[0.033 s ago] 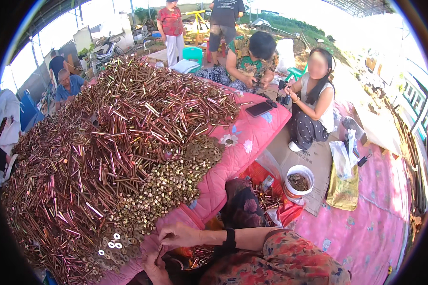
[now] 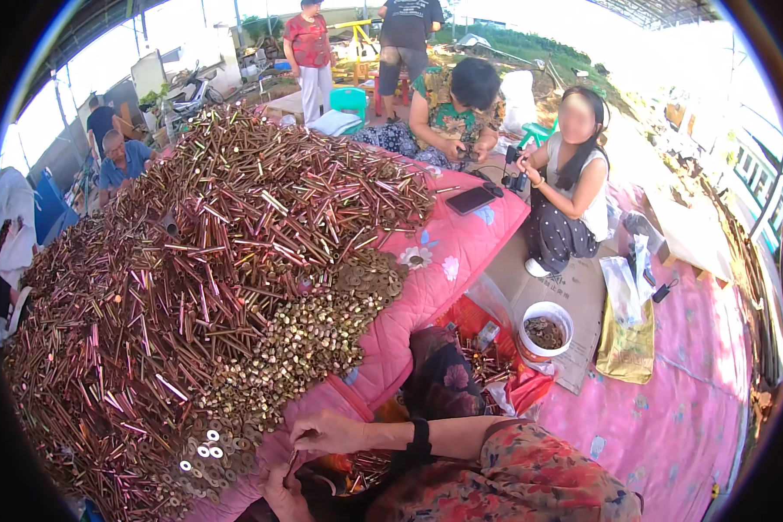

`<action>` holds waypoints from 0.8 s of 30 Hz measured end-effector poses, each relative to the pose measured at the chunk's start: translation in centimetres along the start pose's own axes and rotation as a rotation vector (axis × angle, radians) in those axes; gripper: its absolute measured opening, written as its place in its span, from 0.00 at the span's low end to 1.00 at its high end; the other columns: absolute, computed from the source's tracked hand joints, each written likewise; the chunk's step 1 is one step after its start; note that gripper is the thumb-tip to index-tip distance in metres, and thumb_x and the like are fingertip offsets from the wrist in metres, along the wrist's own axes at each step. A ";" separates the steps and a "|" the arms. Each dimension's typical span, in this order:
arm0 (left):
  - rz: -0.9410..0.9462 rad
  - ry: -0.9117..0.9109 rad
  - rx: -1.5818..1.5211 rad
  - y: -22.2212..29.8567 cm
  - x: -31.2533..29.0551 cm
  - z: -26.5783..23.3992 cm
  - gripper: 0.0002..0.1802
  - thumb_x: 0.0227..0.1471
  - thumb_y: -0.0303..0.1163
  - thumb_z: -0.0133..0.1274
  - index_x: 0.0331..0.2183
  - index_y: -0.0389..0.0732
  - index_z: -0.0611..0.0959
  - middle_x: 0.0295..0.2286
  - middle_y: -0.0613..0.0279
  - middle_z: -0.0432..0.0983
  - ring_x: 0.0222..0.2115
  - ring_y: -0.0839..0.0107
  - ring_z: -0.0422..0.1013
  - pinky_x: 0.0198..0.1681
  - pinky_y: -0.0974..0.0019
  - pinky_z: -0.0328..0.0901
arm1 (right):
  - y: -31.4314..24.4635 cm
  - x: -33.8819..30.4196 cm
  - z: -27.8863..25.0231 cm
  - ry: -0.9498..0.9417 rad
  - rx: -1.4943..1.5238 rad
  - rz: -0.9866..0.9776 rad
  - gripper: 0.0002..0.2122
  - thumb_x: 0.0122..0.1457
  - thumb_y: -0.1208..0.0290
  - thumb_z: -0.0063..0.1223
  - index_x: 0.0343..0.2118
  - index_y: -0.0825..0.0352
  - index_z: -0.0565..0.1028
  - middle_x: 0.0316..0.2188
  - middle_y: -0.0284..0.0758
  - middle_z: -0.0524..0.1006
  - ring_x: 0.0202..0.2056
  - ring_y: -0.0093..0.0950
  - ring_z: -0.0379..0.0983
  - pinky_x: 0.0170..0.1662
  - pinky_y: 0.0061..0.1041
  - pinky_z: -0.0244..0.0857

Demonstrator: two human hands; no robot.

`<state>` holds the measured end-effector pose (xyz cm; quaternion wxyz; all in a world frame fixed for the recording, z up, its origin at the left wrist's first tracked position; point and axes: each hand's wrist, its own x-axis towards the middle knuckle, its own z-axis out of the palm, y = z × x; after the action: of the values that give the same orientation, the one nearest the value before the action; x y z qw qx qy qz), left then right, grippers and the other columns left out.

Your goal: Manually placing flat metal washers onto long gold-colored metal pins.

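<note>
Down at the lower edge the two hands meet. The right hand [image 2: 326, 432], wearing a dark wristband, comes in across the body with its fingers pinched on a thin reddish metal rod [image 2: 292, 461], and the left hand [image 2: 280, 494] sits just beneath, closed on the rod's lower end as far as can be made out — it is partly cut off by the frame. So the rod is held between both hands, just off the near edge of the pink quilt [image 2: 444, 270].

Risks from here: the huge heap of copper-coloured rods [image 2: 191, 261] slopes straight down toward the hands, and a nudge at its foot could send rods sliding over the small round brass pieces [image 2: 313, 331] and the loose silver washers [image 2: 204, 445] at its near corner. Those washers lie close to the quilt's edge — a careless sweep would likely knock them off.

Room is tight on the left, where the heap fills the surface. To the right it opens: bare quilt, then a red bag of parts [image 2: 496, 365], a white bucket [image 2: 545, 326] on cardboard, and pink floor mats. Two seated people work at the far corner, well apart from these hands.
</note>
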<state>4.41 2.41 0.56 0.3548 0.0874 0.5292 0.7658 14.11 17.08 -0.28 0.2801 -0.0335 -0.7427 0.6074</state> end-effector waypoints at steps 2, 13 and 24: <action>0.031 0.068 -0.014 0.5 -0.5 0.9 0.08 0.38 0.25 0.51 0.15 0.43 0.69 0.12 0.72 0.60 0.14 0.81 0.59 0.20 0.79 0.57 | -0.2 0.0 0.0 -0.051 -0.119 0.123 0.08 0.56 0.69 0.53 0.28 0.70 0.73 0.18 0.35 0.73 0.19 0.29 0.71 0.24 0.27 0.64; 0.483 -0.196 0.598 -3.5 1.8 -6.0 0.03 0.49 0.26 0.49 0.29 0.40 0.77 0.15 0.64 0.64 0.15 0.75 0.60 0.17 0.72 0.56 | 1.1 -1.2 0.7 -0.059 -0.479 0.107 0.23 0.59 0.54 0.44 0.17 0.71 0.71 0.14 0.47 0.68 0.19 0.47 0.67 0.21 0.38 0.59; 0.420 -0.133 0.914 -1.8 0.0 -5.9 0.10 0.51 0.33 0.51 0.33 0.38 0.79 0.24 0.47 0.75 0.23 0.57 0.71 0.27 0.59 0.66 | -0.8 -2.1 1.1 -0.068 -0.241 0.050 0.18 0.58 0.55 0.47 0.24 0.68 0.68 0.16 0.45 0.70 0.20 0.46 0.69 0.23 0.40 0.60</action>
<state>2.25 -1.66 -3.54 0.1516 0.3867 0.7577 0.5033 15.59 15.08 -0.43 0.2333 -0.0650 -0.8182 0.5215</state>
